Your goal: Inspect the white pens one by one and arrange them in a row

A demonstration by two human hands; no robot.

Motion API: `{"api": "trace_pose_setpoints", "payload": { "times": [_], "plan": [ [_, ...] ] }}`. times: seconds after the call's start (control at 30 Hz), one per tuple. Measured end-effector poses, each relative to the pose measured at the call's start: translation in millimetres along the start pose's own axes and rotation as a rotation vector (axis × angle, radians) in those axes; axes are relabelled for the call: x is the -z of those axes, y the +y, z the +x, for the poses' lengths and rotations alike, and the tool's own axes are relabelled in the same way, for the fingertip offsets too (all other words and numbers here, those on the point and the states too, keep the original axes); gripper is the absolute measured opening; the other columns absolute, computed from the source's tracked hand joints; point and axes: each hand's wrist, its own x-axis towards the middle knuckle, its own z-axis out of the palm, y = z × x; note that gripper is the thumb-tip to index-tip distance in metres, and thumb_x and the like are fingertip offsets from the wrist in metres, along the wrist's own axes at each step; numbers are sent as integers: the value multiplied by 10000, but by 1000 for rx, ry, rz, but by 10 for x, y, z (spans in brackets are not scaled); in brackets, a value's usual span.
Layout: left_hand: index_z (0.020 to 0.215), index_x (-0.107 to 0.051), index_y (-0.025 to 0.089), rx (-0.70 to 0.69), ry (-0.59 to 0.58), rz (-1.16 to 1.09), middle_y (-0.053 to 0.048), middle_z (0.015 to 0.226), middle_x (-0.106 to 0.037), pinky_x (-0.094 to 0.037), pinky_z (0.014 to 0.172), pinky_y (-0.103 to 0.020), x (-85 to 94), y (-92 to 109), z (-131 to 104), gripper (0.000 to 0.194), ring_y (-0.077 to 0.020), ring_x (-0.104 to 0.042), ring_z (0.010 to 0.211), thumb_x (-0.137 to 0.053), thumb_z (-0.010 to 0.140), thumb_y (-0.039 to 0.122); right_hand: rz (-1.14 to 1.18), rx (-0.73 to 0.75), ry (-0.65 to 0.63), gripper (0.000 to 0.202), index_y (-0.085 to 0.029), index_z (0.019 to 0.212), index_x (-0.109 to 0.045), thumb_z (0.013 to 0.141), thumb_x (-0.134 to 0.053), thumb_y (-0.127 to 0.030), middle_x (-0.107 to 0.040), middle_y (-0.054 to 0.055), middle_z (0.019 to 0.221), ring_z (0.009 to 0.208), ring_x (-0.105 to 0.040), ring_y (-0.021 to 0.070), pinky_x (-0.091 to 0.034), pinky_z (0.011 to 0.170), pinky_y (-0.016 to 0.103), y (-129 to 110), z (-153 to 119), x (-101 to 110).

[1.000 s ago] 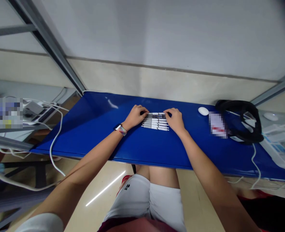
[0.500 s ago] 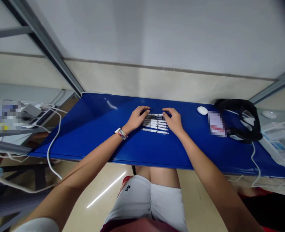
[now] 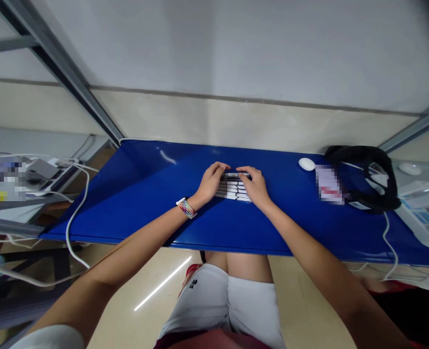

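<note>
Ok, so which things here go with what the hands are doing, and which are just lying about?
In use:
- the row of pens
- left hand, at their left ends
- right hand, at their right ends
- blue tabletop beneath

Apparently just lying about:
- rounded white object
- pixelated item
- black headset-like loop

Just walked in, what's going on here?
A person has both hands around a set of slim, mostly white pens lying side by side on a blue tabletop. The left hand is at their left ends, the right hand at their right ends; how firmly they grip isn't clear. Off to the right sit a white rounded object and a black looped band.
</note>
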Motion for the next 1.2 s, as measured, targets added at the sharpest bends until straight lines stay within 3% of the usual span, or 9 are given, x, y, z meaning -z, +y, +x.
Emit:
{"api": "trace_pose_setpoints", "payload": {
  "times": [0.2, 0.37, 0.5, 0.57, 0.7, 0.8, 0.93, 1.2],
  "plan": [
    [959, -722, 211, 2, 33, -3, -63, 1056, -745, -487, 1022, -371, -25, 17, -25, 297, -232, -670, 1072, -499, 1075, 369, -44, 7, -7, 230, -259, 1033, -792, 938, -586, -298, -805, 84, 1137, 1170, -651, 319, -462, 1088, 507, -64, -33, -3],
    [1046, -655, 219, -33, 40, -22, -60, 1076, -711, -506, 989, -369, -65, -87, -21, 123, -218, -659, 1039, -587, 1017, 317, -64, 40, -33, 186, -275, 991, -787, 940, -608, -272, -804, 68, 1116, 1187, -653, 313, -440, 1133, 543, -24, 12, -11],
    [1113, -635, 238, -103, 126, 96, -90, 1240, -678, -482, 1086, -429, -39, -153, 10, 129, -249, -621, 1208, -613, 992, 277, -104, 107, -87, 140, -292, 957, -792, 940, -661, -245, -775, 69, 1164, 1337, -592, 323, -314, 1253, 616, -6, 30, 30],
    [1111, -634, 246, -114, 183, 138, -99, 1296, -656, -473, 1114, -446, 6, -152, 41, 123, -258, -601, 1263, -605, 992, 257, -120, 166, -92, 110, -290, 933, -798, 934, -696, -250, -746, 85, 1226, 1417, -516, 348, -341, 1235, 628, -65, 7, 82],
    [1064, -633, 245, -110, 245, 164, -96, 1249, -662, -491, 1095, -438, 97, -141, 111, 102, -255, -611, 1241, -572, 989, 212, -126, 399, -271, 111, -278, 895, -801, 940, -719, -219, -723, 87, 1103, 1185, -595, 311, -517, 1051, 525, -303, -79, 184],
    [1015, -639, 243, -109, 272, 163, -89, 1181, -674, -493, 1096, -441, 129, -150, 147, 94, -254, -613, 1219, -571, 977, 190, -214, 555, -373, 81, -258, 928, -810, 963, -741, -280, -691, 88, 970, 1027, -583, 292, -538, 927, 482, -447, -136, 214],
    [990, -650, 239, -105, 267, 148, -90, 1159, -674, -491, 1107, -450, 138, -162, 163, 93, -259, -610, 1245, -571, 978, 192, -239, 673, -509, 81, -260, 928, -803, 966, -765, -321, -661, 71, 928, 984, -572, 272, -540, 887, 451, -495, -171, 210],
    [981, -656, 238, -114, 245, 139, -92, 1158, -672, -500, 1106, -441, 130, -161, 158, 97, -253, -621, 1241, -568, 986, 197, -266, 695, -492, 62, -273, 949, -801, 973, -745, -286, -652, 64, 895, 967, -568, 276, -534, 872, 451, -441, -160, 195]
  ]
}}
